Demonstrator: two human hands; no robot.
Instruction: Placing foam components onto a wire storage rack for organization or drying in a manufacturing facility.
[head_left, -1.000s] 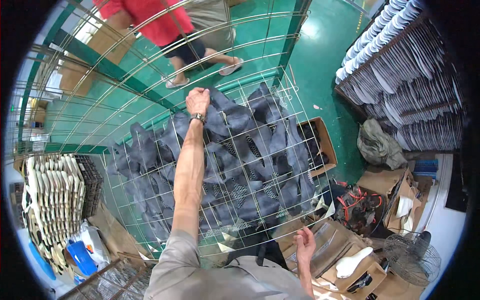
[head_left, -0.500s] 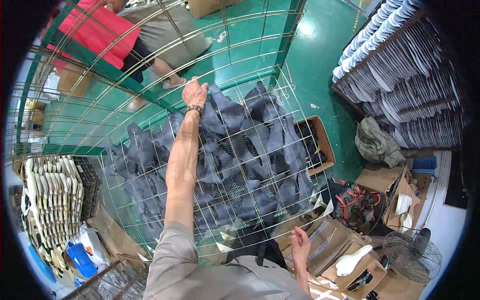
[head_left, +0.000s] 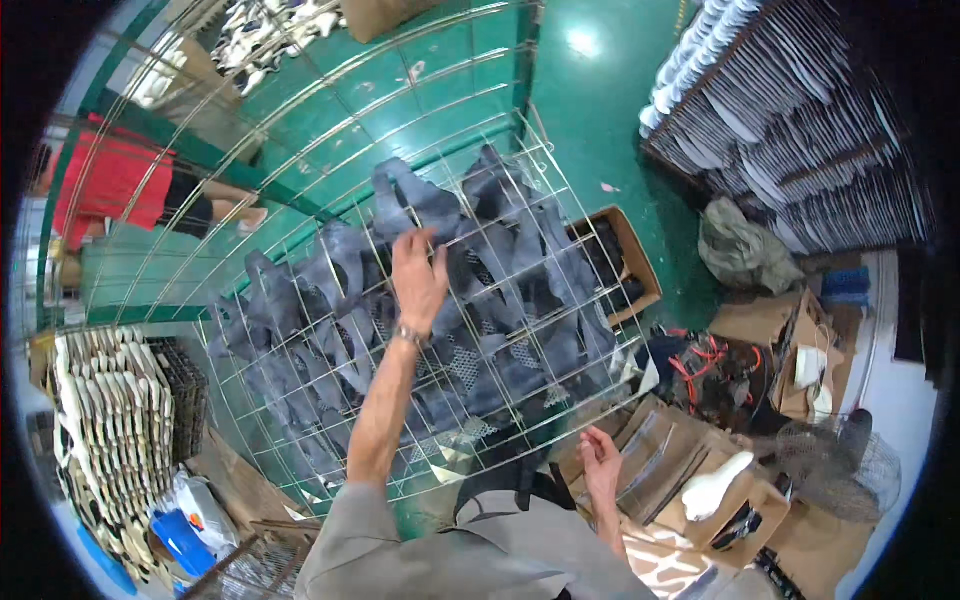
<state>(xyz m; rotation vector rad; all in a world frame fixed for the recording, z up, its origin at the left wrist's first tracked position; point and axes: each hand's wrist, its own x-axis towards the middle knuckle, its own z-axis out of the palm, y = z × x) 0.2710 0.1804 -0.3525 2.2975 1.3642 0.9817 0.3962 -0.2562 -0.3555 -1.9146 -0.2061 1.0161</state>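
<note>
In front of me a wire rack (head_left: 330, 392) is covered with several dark blue-grey, curved soft-looking pieces (head_left: 418, 200), some with openings and a honeycomb-patterned sheet showing between them. My left hand (head_left: 418, 282) is over the rack's upper middle, palm down. Its fingers are bent and slightly apart, with the tips at the lower edge of one piece; contact is hard to make out. My right hand (head_left: 600, 462) hangs just beyond the rack's near right edge, fingers loosely curled, nothing visible in it.
Tall green-framed wire mesh (head_left: 300, 115) stands along the far side. Beyond it is a person in red (head_left: 118, 180). Racks of pale pieces (head_left: 118, 410) stand left and of grey ones (head_left: 800, 130) right. A carton (head_left: 640, 265), a white saddle-shaped piece (head_left: 716, 487) and a fan (head_left: 830, 470) are at right.
My left hand has come back from the rack's far edge toward me, to over the pieces. The person in red has shifted left in view. My right hand has barely moved.
</note>
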